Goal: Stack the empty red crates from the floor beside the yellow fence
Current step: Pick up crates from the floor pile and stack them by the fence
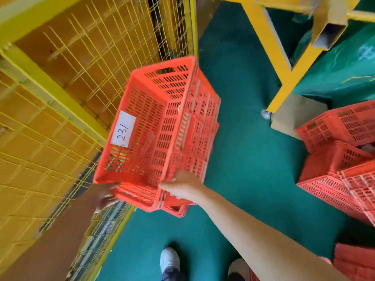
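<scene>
Head camera looks down on a red crate [154,126] with lots of little slots in its walls and nothing inside it. It has a white label [123,128] on its left inner wall with "231" written on it. The red crate is up off the floor and tilted, and it sits over a lower crate [176,211] of the same red color, whose rim peeks out at the near side and the right side. I cannot tell if the two are pushed fully together. The person's left hand [105,196] holds the near left corner of the red crate, with the thumb on the rim and the fingers under it; this hand is dark and a bit blurry. The right hand [180,188] grips the near right corner, with its fingers curled over the rim. Just beside the crates on the left is the yellow fence [60,98], made of thin wire squares. Under it all is the green floor [243,169]. At the floor's right edge, well apart from the stack, are other red crates [334,165], piled and leaning. At the far right corner stands a yellow frame [269,41], with a piece of cardboard [294,118] at its foot. At the near edge you can see the person's white shoes [169,259].
</scene>
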